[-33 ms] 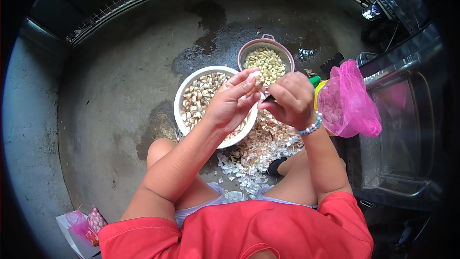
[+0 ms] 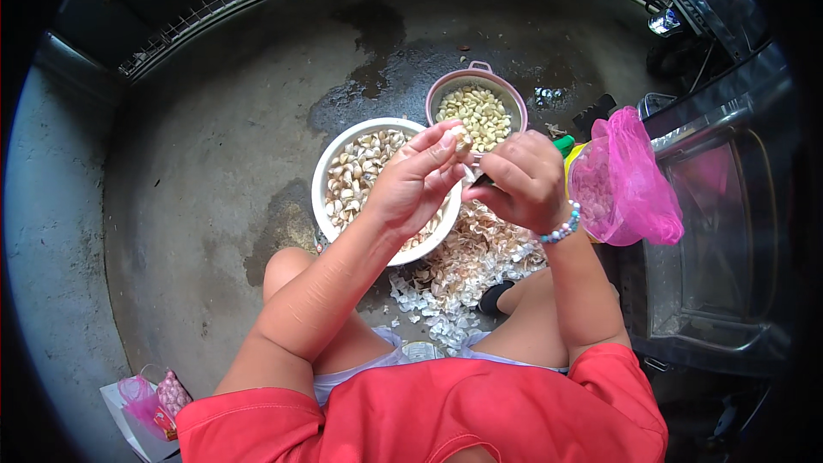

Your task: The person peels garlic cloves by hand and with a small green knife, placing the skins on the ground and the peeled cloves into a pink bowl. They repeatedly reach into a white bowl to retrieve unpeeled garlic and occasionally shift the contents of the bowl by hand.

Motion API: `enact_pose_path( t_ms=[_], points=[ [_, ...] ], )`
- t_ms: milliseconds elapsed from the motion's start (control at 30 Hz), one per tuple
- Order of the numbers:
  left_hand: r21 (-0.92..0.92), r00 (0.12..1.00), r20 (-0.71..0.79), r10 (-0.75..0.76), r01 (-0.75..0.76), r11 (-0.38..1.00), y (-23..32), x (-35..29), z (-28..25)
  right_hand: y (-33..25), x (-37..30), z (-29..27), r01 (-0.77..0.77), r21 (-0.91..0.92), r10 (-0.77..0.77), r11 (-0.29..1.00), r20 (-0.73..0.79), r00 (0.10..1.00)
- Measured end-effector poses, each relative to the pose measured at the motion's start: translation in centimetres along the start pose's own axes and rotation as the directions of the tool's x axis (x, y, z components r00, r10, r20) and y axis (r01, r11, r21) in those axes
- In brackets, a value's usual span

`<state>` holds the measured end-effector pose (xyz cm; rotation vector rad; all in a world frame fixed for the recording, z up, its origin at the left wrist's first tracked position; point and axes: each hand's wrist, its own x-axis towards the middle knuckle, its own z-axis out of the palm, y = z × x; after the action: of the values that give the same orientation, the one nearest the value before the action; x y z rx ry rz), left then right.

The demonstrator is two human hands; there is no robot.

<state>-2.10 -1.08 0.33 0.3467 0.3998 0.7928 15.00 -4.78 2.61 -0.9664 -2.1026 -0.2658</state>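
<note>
My left hand pinches a garlic clove between thumb and fingertips, above the gap between two bowls. Close beside it, my right hand is closed round a small knife, whose short dark blade end shows near the thumb; the fist hides most of it. Below my left hand stands a white basin of unpeeled garlic cloves. Beyond my hands, a pink-rimmed bowl holds pale peeled cloves. A heap of garlic skins lies on the floor between my legs.
A pink mesh bag hangs over a yellow container at my right, with a green piece beside my fist. Farther right stands dark furniture. At lower left, a bag of garlic sits by a white box.
My right hand has shifted very slightly, and its wrist with the beaded bracelet has moved a little to the right. My left hand still pinches the clove.
</note>
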Motion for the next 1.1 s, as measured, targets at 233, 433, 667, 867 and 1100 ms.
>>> enact_pose_path(
  t_ms=[233, 433, 667, 867, 1100],
  points=[
    [0.115, 0.994, 0.088, -0.065, 0.054, 0.992, -0.1, 0.2, -0.2, 0.9, -0.6, -3.8, -0.3, 0.128, 0.275, 0.945, 0.185, 0.944],
    [0.174, 0.983, 0.146, -0.111, 0.085, 0.981, -0.5, 0.1, 0.1, -0.3, 0.1, -2.9, -0.327, 0.147, 0.313, 0.934, 0.109, 0.943],
    [0.171, 0.981, 0.151, -0.119, 0.093, 0.981, -0.6, 0.1, 0.1, -0.6, 0.1, -2.1, -0.295, 0.103, 0.29, 0.95, 0.059, 0.955],
    [0.196, 0.986, 0.133, -0.104, 0.077, 0.978, -0.3, -0.1, 0.2, -1.1, 0.3, -1.4, -0.252, 0.061, 0.252, 0.966, 0.01, 0.968],
    [0.167, 0.985, 0.146, -0.089, 0.064, 0.984, -0.3, -0.2, 0.2, -1.5, 0.6, -1.2, -0.256, 0.122, 0.256, 0.959, 0.013, 0.967]
  ],
)
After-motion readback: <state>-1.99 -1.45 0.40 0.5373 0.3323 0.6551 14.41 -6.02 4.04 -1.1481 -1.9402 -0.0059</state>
